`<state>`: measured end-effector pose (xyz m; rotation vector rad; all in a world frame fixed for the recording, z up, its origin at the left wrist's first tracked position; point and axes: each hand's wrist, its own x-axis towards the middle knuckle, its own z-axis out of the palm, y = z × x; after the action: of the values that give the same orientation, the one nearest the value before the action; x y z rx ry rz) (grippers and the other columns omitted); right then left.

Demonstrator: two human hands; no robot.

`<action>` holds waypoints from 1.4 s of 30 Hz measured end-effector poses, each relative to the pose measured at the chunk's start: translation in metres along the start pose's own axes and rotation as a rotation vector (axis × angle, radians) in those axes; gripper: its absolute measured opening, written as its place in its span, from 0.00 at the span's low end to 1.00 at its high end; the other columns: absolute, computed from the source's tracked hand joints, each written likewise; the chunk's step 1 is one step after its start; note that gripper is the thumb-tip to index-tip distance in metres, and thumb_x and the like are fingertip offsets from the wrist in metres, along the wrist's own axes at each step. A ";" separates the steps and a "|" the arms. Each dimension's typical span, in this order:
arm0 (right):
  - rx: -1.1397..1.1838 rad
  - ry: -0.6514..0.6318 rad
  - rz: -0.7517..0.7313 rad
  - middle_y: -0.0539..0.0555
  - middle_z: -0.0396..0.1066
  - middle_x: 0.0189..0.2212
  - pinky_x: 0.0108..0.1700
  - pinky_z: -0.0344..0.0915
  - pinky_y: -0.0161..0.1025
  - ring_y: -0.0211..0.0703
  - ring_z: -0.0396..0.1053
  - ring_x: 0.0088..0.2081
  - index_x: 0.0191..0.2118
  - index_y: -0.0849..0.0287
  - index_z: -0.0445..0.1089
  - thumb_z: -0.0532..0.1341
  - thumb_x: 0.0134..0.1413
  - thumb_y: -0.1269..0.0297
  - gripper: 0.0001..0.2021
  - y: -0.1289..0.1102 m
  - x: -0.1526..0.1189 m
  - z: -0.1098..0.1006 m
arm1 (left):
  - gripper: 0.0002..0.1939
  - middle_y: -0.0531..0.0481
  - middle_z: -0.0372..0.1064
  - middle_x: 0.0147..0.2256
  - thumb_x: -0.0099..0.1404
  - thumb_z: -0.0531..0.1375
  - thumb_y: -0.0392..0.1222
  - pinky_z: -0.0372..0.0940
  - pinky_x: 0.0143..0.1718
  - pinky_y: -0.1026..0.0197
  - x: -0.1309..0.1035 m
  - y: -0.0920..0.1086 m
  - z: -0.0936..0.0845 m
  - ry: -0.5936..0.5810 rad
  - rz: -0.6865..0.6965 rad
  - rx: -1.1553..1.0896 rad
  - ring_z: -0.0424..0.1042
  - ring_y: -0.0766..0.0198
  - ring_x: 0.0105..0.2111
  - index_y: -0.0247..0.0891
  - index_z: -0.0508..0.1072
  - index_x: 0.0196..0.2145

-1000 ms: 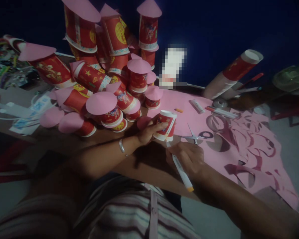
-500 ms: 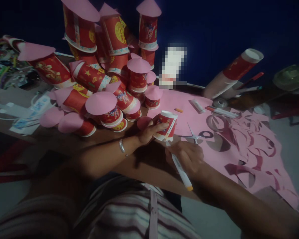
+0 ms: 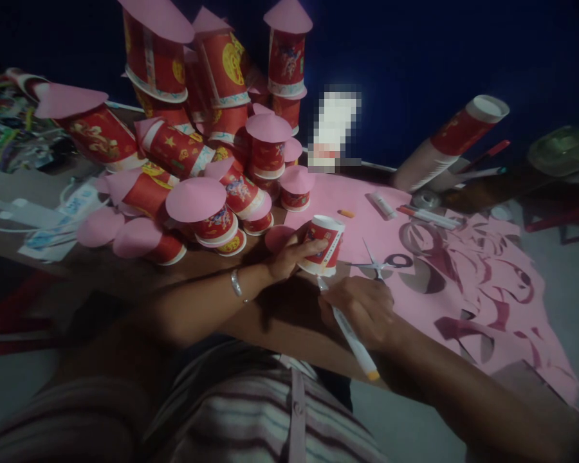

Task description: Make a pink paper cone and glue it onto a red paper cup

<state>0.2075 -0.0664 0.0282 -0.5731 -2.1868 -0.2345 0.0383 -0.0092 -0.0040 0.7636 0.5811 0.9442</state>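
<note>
A red paper cup with a white rim is held over the table's front edge by my left hand, whose fingers wrap round its side. My right hand grips a white marker with an orange end. The marker's tip is close to the cup's lower rim; whether it touches is too small to tell. Just left of the cup lies a pink paper disc. Scissors lie open on pink paper beyond my right hand, beside a dark ring.
Several red cups with pink cone tops are stacked at the left. Cut pink paper spreads over the right side. A tall cup stack leans at the back right. A power strip lies far left, and an orange cap behind the cup.
The marker's tip has shifted slightly down and left from the cup's rim, and its orange end has moved a little down and right. The cup has barely moved.
</note>
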 end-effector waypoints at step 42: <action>0.010 0.003 0.082 0.49 0.72 0.24 0.25 0.66 0.36 0.38 0.70 0.23 0.39 0.61 0.68 0.65 0.56 0.76 0.07 0.007 -0.003 0.002 | 0.26 0.38 0.78 0.47 0.59 0.69 0.48 0.72 0.42 0.53 0.003 -0.001 -0.003 0.017 0.032 -0.054 0.80 0.52 0.41 0.34 0.70 0.51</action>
<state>0.2114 -0.0608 0.0246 -0.6551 -2.1555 -0.1798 0.0381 -0.0055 -0.0073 0.7186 0.5574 0.9936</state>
